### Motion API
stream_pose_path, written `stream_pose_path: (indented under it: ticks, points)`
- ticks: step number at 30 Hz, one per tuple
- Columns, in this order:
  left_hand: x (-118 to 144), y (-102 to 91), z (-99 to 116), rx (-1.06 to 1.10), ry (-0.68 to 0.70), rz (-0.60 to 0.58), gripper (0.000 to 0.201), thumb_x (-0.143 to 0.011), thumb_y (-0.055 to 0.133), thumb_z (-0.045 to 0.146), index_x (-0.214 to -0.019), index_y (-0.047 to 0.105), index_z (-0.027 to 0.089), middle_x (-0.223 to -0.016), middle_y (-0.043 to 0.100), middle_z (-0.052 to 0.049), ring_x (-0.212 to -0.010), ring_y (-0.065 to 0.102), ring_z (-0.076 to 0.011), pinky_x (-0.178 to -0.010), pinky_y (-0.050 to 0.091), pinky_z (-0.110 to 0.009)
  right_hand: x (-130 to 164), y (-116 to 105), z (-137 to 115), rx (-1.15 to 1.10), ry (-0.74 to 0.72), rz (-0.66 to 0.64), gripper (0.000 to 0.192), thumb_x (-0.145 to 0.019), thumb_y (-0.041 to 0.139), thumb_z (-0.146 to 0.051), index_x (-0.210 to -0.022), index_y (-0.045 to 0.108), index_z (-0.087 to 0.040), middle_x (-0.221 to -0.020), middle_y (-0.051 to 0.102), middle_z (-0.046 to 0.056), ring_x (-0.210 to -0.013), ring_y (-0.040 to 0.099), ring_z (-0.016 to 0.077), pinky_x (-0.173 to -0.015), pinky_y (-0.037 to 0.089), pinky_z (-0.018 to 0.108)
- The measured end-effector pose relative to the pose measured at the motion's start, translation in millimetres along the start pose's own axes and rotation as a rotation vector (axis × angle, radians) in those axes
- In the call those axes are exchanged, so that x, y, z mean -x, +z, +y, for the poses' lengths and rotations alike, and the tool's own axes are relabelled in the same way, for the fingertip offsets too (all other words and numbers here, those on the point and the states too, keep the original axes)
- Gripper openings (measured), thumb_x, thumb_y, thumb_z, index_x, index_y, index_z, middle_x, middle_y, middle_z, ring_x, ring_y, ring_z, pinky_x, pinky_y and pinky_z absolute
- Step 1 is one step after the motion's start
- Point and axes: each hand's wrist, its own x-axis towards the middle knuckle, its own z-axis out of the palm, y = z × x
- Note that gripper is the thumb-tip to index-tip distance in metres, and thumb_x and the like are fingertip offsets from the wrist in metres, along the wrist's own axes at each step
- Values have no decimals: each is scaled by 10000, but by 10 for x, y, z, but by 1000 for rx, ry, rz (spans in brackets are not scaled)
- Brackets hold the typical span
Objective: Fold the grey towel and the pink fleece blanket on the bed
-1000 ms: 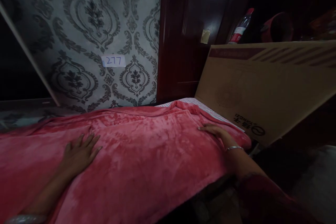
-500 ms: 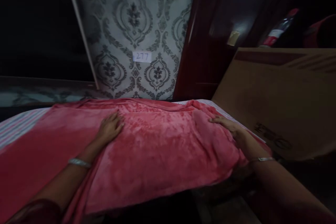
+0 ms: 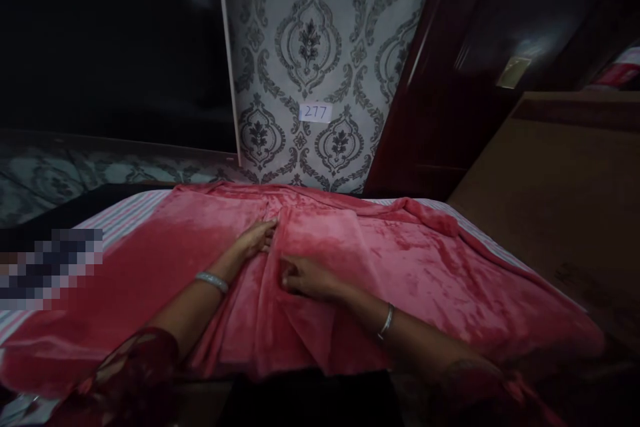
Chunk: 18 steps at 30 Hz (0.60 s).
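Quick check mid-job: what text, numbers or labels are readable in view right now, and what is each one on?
"277": handwritten on a small white paper label stuck to the patterned wallpaper.
Dark marks on the brown cardboard at right: too dim and blurred to read.
Nothing readable on the pink blanket.

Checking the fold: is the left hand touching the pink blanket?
Touching. The head view shows the left hand lying on the pink blanket, its fingers pressed against a raised fold.
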Motion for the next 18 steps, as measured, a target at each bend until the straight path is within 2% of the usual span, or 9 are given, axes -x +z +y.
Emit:
stream_pose_path:
  ticks: [3, 4, 6, 7, 9, 11, 14, 16, 18]
  points:
    - [-43, 8, -90, -9, 29, 55, 563, -777, 712, 508, -1197, 597, 151, -817, 706, -72, -602, 652, -182, -530, 516, -265, 154, -161, 154, -103, 63, -68, 398, -762, 712, -464, -1098, 743, -253, -830, 696, 37, -621, 613, 174, -543, 511, 308]
    - [-66, 28, -106, -10, 40, 80, 696, -754, 747, 487, -1333, 531, 166, -908, 721, -85, -685, 684, -200, -578, 539, -277, 205, -272, 189, -138, 71, -35, 460, -762, 689, -483, -1146, 723, -234, -856, 697, 38, -596, 595, 161, -509, 490, 295]
    - [-117, 101, -117, -46, 107, 138, 948, -696, 810, 421, -1509, 370, 210, -1192, 694, -124, -991, 704, -245, -780, 576, -312, 307, -530, 258, -176, 75, 66, 521, -742, 666, -492, -1172, 694, -198, -859, 691, 29, -526, 538, 121, -450, 435, 259]
    - [-141, 149, -113, -101, 167, 162, 1020, -663, 831, 367, -1540, 334, 216, -1344, 629, -138, -1170, 648, -267, -916, 552, -327, 359, -660, 296, -179, 76, 129, 522, -733, 659, -488, -1162, 686, -191, -855, 687, 21, -501, 511, 103, -433, 411, 241]
    - [-184, 248, -94, -251, 303, 180, 1040, -599, 826, 225, -1536, 375, 194, -1543, 469, -133, -1418, 452, -300, -1138, 412, -329, 466, -884, 378, -161, 92, 244, 508, -732, 642, -479, -1148, 672, -188, -838, 670, 6, -472, 476, 83, -415, 382, 220]
    - [-221, 316, -71, -369, 384, 174, 976, -588, 755, 134, -1509, 434, 163, -1598, 404, -117, -1480, 360, -309, -1215, 311, -331, 578, -1013, 449, -106, 110, 293, 500, -757, 617, -467, -1165, 665, -183, -815, 648, 0, -473, 471, 85, -416, 378, 219]
    - [-284, 305, -57, -300, 379, 203, 883, -684, 635, 135, -1532, 395, 196, -1571, 448, -96, -1373, 507, -287, -1168, 402, -392, 735, -982, 479, 49, 63, 229, 467, -839, 554, -416, -1222, 665, -173, -822, 660, 24, -559, 546, 125, -499, 454, 251]
    - [-332, 229, -75, -218, 359, 251, 856, -716, 622, 159, -1536, 385, 215, -1553, 469, -101, -1311, 563, -287, -1121, 456, -418, 819, -827, 430, 199, -42, 149, 428, -881, 526, -333, -1258, 664, -183, -957, 707, 68, -756, 638, 176, -682, 537, 312]
    - [-368, 133, -116, -184, 317, 283, 873, -684, 684, 182, -1517, 423, 194, -1555, 460, -132, -1360, 515, -320, -1141, 429, -428, 885, -608, 339, 380, -148, 72, 412, -897, 530, -256, -1282, 664, -193, -1140, 707, 102, -1018, 641, 239, -902, 524, 401]
